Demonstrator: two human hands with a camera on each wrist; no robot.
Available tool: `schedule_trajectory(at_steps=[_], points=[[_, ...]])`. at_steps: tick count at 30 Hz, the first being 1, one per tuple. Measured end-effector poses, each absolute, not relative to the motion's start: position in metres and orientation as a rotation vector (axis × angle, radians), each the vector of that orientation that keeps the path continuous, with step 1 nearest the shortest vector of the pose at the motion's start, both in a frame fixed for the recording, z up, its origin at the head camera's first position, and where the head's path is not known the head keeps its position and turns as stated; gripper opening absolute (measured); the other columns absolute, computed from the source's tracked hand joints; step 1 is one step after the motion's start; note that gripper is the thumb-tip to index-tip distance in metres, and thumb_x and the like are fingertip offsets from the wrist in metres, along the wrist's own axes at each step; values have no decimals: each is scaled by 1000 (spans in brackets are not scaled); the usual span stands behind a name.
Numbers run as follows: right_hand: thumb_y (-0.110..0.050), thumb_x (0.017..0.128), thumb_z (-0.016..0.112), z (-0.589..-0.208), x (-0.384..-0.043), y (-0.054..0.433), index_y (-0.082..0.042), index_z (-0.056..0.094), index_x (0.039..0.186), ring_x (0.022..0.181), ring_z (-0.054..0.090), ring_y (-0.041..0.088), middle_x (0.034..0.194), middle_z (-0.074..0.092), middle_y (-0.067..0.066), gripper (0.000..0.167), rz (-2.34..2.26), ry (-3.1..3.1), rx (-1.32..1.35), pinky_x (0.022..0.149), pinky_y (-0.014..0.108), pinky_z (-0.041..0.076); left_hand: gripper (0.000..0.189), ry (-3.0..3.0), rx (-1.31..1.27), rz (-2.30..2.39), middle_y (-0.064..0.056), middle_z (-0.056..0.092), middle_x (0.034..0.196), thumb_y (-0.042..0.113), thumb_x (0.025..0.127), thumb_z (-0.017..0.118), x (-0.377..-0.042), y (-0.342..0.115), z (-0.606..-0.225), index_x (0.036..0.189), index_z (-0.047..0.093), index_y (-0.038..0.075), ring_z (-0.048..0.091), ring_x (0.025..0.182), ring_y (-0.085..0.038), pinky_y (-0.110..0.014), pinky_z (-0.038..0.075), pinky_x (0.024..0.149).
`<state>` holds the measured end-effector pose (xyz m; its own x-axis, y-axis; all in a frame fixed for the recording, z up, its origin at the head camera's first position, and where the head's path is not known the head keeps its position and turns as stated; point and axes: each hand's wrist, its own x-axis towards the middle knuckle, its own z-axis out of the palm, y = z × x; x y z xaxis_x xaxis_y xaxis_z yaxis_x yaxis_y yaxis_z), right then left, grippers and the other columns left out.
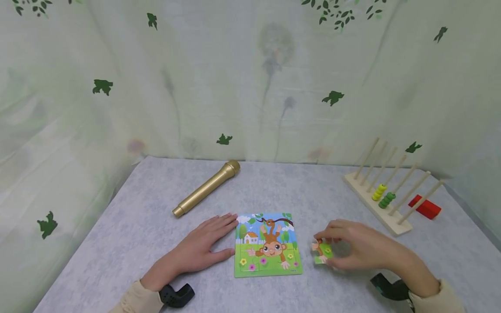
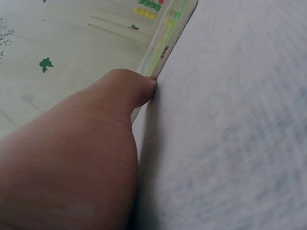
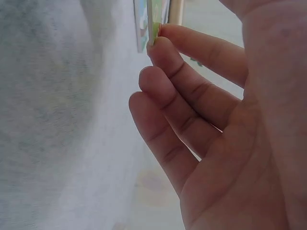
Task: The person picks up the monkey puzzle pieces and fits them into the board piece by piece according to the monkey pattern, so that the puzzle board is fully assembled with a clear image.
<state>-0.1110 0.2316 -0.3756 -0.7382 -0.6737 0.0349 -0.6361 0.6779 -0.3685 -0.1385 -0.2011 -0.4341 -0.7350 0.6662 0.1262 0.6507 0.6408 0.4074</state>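
Note:
A square monkey puzzle board (image 1: pixel 268 245) lies on the grey table (image 1: pixel 117 243) in front of me. My left hand (image 1: pixel 207 248) rests flat on the table with straight fingers, its thumb (image 2: pixel 129 91) against the board's left edge (image 2: pixel 165 45). My right hand (image 1: pixel 352 248) is just right of the board and pinches a loose puzzle piece (image 1: pixel 322 251) between its fingertips. In the right wrist view the piece (image 3: pixel 152 29) shows edge-on at the fingertips (image 3: pixel 160 48), with the board behind it.
A gold microphone (image 1: pixel 206 188) lies behind my left hand. At the right stands a wooden peg rack (image 1: pixel 385 195) with yellow and green rings, a red block (image 1: pixel 424 207) beside it. A leaf-printed curtain closes off the back and sides.

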Motion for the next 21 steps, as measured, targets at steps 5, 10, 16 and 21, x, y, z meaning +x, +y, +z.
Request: schedule_trajectory(at_steps=[5, 10, 16, 21], points=[[-48, 90, 79, -369, -117, 223, -25, 74, 125, 89, 57, 0, 99, 59, -25, 43, -547, 2766, -1116, 72, 22, 56, 71, 2829, 1130, 680, 2, 34, 167, 55, 102, 57, -137, -201, -435, 160, 40, 17, 30, 156, -22, -50, 26, 127], [-50, 91, 77, -365, -121, 215, -24, 74, 125, 89, 59, 1, 99, 59, -25, 43, -559, 2762, -1148, 73, 23, 57, 71, 2835, 1132, 677, 2, 34, 167, 55, 102, 57, -137, -201, -434, 160, 40, 17, 30, 156, -22, -50, 26, 128], [-49, 92, 76, -365, -123, 207, -25, 73, 125, 89, 59, 2, 99, 58, -25, 41, -595, 2750, -1132, 73, 24, 56, 71, 2829, 1119, 678, 3, 34, 167, 56, 102, 56, -137, -202, -434, 160, 40, 17, 30, 156, -22, -50, 26, 128], [-49, 92, 76, -370, -121, 204, -24, 73, 126, 89, 58, 1, 100, 59, -24, 43, -607, 2745, -1143, 72, 23, 55, 72, 2821, 1127, 677, 2, 34, 167, 57, 102, 56, -138, -202, -434, 160, 40, 17, 30, 156, -22, -50, 26, 128]])
